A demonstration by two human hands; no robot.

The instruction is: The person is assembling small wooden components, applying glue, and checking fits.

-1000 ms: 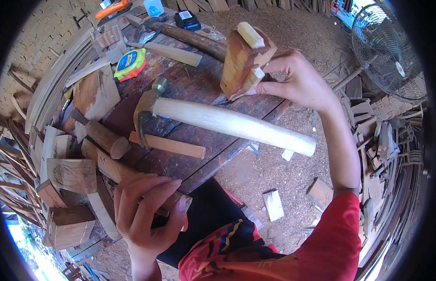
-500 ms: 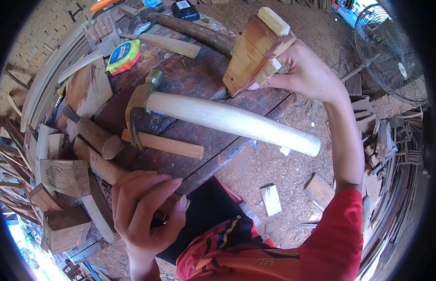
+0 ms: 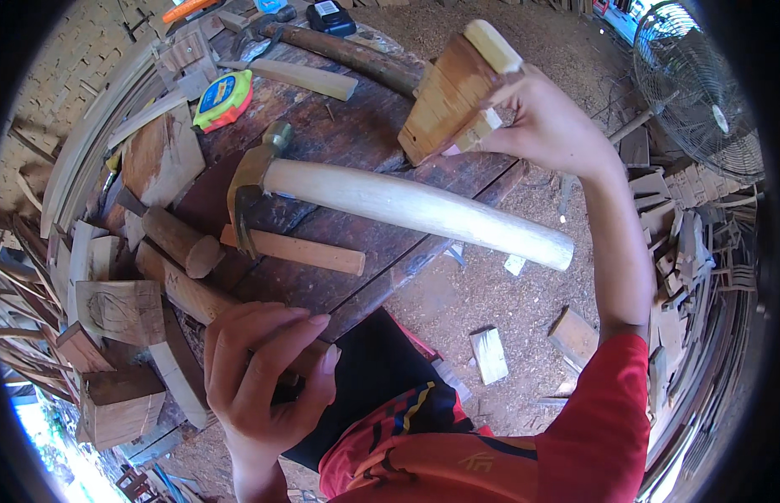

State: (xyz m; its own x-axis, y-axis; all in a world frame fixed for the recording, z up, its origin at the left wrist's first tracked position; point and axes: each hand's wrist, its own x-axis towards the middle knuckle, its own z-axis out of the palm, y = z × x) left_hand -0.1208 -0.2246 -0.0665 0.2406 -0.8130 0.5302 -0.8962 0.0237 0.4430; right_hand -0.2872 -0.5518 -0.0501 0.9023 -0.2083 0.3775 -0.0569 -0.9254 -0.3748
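My right hand grips a brown wooden block fitted with pale wooden pieces, holding it over the bench's right part. Its fingers are mostly hidden behind the block. My left hand hovers at the near edge, fingers curved and thumb apart from the index fingertip, with nothing visible held. Behind that hand runs a long brown piece of wood, partly covered by it. Between my hands a claw hammer with a pale handle lies across the bench, its handle end sticking out past the edge. A flat wooden strip lies beside the hammer's claw.
On the dark bench are a tape measure, another hammer and a round-headed wooden tool. Several wood blocks crowd its left side. A fan stands at the far right; offcuts lie on the floor.
The wooden block has tilted very slightly in my right hand. My left hand keeps nearly the same pose, and the whole view has shifted a little.
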